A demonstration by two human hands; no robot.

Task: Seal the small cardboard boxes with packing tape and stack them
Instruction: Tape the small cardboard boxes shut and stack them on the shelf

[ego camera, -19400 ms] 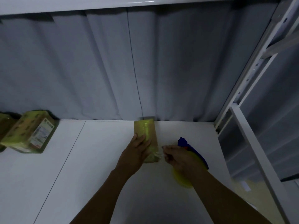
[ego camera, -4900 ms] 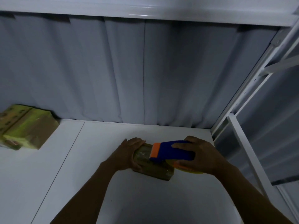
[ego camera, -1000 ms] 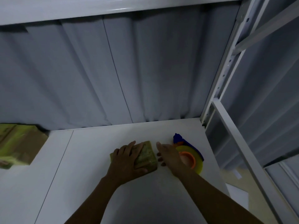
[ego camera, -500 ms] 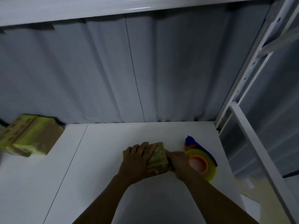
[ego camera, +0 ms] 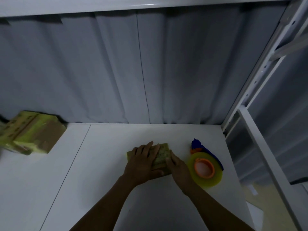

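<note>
The view is dim and bluish-grey. A thin glare streak marks the overhead shelf (ego camera: 150, 5). The stacked boxes (ego camera: 31, 132) at far left are softly blurred; the rack upright (ego camera: 260, 77) leans with wide-angle distortion.

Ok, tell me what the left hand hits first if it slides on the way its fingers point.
Past the box under it, the left hand likely meets only bare table, then the grey curtain; depth is unclear.

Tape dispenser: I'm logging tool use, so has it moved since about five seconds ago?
Yes. The tape dispenser moved rightward off the small box, toward the rack post, and now lies on the white table beside the box.
</note>
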